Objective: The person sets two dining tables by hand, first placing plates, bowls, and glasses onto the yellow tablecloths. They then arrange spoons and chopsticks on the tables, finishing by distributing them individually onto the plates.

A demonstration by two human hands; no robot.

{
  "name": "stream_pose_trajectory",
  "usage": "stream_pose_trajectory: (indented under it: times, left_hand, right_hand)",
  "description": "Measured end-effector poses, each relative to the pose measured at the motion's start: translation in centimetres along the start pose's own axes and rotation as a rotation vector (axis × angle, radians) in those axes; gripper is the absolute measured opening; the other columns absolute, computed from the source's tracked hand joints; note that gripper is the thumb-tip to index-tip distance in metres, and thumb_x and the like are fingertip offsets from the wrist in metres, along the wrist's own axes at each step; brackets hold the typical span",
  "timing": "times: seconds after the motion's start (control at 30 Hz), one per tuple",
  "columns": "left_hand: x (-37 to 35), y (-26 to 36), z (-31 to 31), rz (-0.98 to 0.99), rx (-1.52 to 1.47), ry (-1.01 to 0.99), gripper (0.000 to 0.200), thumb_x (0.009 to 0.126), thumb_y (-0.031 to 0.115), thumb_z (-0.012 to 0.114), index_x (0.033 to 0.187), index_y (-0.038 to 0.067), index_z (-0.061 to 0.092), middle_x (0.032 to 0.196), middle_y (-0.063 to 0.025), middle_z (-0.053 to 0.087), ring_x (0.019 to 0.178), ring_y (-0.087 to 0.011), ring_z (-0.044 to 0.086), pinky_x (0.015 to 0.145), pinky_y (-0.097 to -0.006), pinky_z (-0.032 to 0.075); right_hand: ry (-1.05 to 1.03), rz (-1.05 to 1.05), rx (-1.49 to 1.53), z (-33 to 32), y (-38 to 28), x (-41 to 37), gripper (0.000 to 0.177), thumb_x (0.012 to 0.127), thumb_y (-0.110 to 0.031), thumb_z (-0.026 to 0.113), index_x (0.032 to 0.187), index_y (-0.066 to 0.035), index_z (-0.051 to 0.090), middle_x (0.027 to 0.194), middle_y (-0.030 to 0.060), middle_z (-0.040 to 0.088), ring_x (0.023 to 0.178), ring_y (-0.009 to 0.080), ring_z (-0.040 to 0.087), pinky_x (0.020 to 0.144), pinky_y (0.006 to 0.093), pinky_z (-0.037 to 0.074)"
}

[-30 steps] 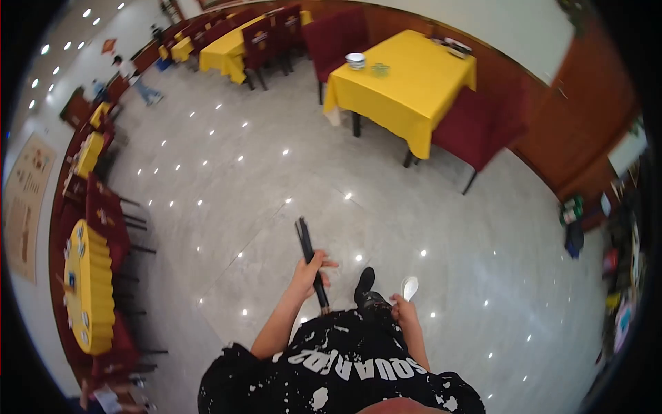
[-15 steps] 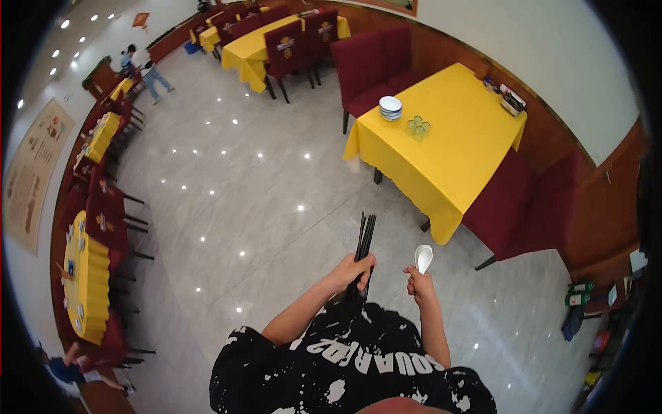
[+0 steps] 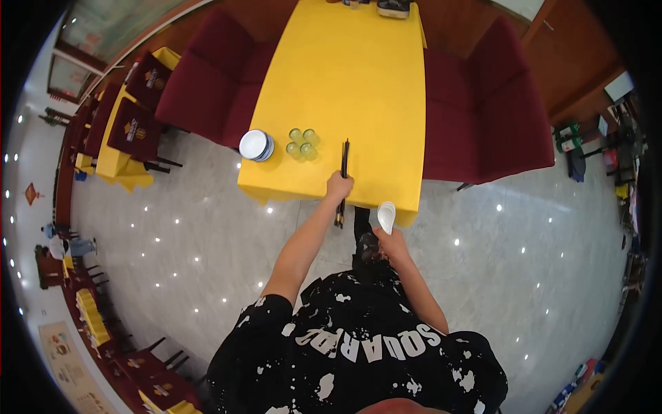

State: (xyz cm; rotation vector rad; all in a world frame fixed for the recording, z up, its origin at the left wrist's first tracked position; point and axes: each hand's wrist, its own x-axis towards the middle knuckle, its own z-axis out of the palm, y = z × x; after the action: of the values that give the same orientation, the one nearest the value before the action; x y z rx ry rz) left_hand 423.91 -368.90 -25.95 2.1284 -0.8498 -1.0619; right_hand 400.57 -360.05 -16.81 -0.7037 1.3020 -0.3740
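Note:
My left hand [image 3: 339, 186] is closed around a bundle of black chopsticks [image 3: 345, 157] at the near edge of the yellow-covered table [image 3: 352, 76]; their upper ends reach over the cloth. To the right, just off that edge, my right hand [image 3: 391, 243] grips the handle of a white spoon [image 3: 386, 214], its bowl pointing up; whether it is one spoon or several nested together I cannot tell. On the table's near left corner stands a stack of white bowls [image 3: 256, 145] with blue sides. Several green glasses [image 3: 302, 145] stand grouped between the bowls and the chopsticks.
Dark red chairs flank the table on the left [image 3: 207, 76] and right [image 3: 496, 110]. A dark box [image 3: 394, 8] sits at its far end. More covered tables and chairs line the left side, where a person [image 3: 65, 246] is in the distance. Green bottles [image 3: 569, 138] are at the right.
The view has turned and come closer to the yellow table. My left hand has moved with the chopsticks to its near edge. My right hand, still holding the spoon, is also nearer the table.

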Motion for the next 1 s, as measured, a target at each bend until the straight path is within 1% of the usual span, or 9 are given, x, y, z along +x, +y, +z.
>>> stream_pose_trajectory:
  times: [0.07,0.13,0.17,0.27,0.37,0.47,0.6,0.73,1.0]
  left_hand:
    - [6.3,0.5,0.2,0.134,0.322,0.182,0.028,0.083,0.017,0.063,0.1,-0.005,0.058,0.081,-0.0217,0.066,0.076,-0.0394,0.066,0.071,-0.0473,0.053]
    - [9.0,1.5,-0.2,0.084,0.337,0.196,0.033,0.082,0.015,0.063,0.106,-0.006,0.056,0.089,-0.0249,0.065,0.086,-0.0443,0.063,0.079,-0.0505,0.051]
    - [9.8,1.6,0.0,0.053,0.336,0.2,0.035,0.082,0.014,0.062,0.11,-0.006,0.055,0.093,-0.0265,0.064,0.091,-0.0468,0.061,0.083,-0.0521,0.049]
    - [11.1,2.3,-0.3,0.138,0.348,0.258,0.042,0.082,0.011,0.063,0.118,-0.007,0.05,0.1,-0.0272,0.06,0.093,-0.0462,0.06,0.082,-0.051,0.049]
    - [9.2,3.4,-0.8,0.19,0.321,0.227,0.049,0.082,0.005,0.062,0.127,-0.006,0.046,0.111,-0.0305,0.054,0.102,-0.0472,0.055,0.088,-0.0497,0.046]
    - [8.3,3.8,-1.5,0.3,0.348,0.204,0.06,0.082,0.005,0.062,0.137,-0.005,0.039,0.122,-0.0322,0.047,0.113,-0.0474,0.047,0.097,-0.0494,0.041]
    - [8.6,2.7,-3.2,0.605,0.457,0.104,0.07,0.083,0.006,0.063,0.145,-0.004,0.032,0.138,-0.0334,0.037,0.128,-0.0481,0.036,0.106,-0.051,0.034]
    - [10.0,0.8,-4.2,0.837,0.647,-0.084,0.065,0.085,0.019,0.061,0.143,-0.001,0.038,0.151,-0.0225,0.031,0.143,-0.0398,0.024,0.114,-0.0566,0.022]
    - [12.6,-1.0,-6.1,0.871,0.584,-0.221,0.059,0.083,0.015,0.057,0.138,-0.002,0.044,0.153,-0.0216,0.031,0.145,-0.0355,0.023,0.116,-0.0553,0.019]
  right_hand:
    - [0.028,-0.019,0.028,0.5,-2.9,5.2,0.028,0.087,-0.028,0.066,0.077,-0.006,0.054,0.057,-0.0004,0.047,0.039,0.0095,0.041,0.036,0.0279,0.029]
    - [0.065,0.018,0.012,1.4,-3.1,8.8,0.026,0.087,-0.027,0.066,0.076,-0.007,0.054,0.058,-0.0007,0.047,0.039,0.0086,0.039,0.036,0.0276,0.028]
    - [0.035,0.04,0.001,1.6,-5.1,9.7,0.029,0.085,-0.029,0.065,0.078,-0.003,0.055,0.061,0.005,0.053,0.044,0.0155,0.049,0.041,0.0339,0.039]
    - [0.176,-0.102,-0.239,3.8,-5.7,15.9,0.03,0.086,-0.03,0.066,0.085,-0.001,0.056,0.056,0.0068,0.053,0.043,0.0181,0.051,0.04,0.035,0.038]
    - [0.396,-0.415,-0.477,5.9,-5.8,19.2,0.036,0.085,-0.031,0.065,0.089,0.004,0.055,0.063,0.0189,0.061,0.054,0.0359,0.061,0.051,0.0451,0.046]
    - [0.472,-0.247,-0.526,8.1,-7.9,20.8,0.037,0.085,-0.03,0.063,0.095,0.005,0.054,0.077,0.0276,0.064,0.068,0.0481,0.062,0.061,0.052,0.048]
    - [0.532,-0.241,-0.646,10.3,-7.8,23.7,0.039,0.089,-0.03,0.061,0.105,0.003,0.051,0.083,0.0286,0.065,0.07,0.0482,0.063,0.062,0.0536,0.05]
    - [0.661,-0.329,-0.803,12.2,-7.9,24.1,0.043,0.09,-0.031,0.061,0.115,0.001,0.048,0.088,0.0273,0.065,0.069,0.0459,0.064,0.061,0.0528,0.052]
    - [0.738,-0.402,-1.049,14.6,-7.1,23.3,0.049,0.088,-0.027,0.065,0.125,0.0,0.047,0.094,0.0216,0.064,0.074,0.0396,0.065,0.058,0.0467,0.054]
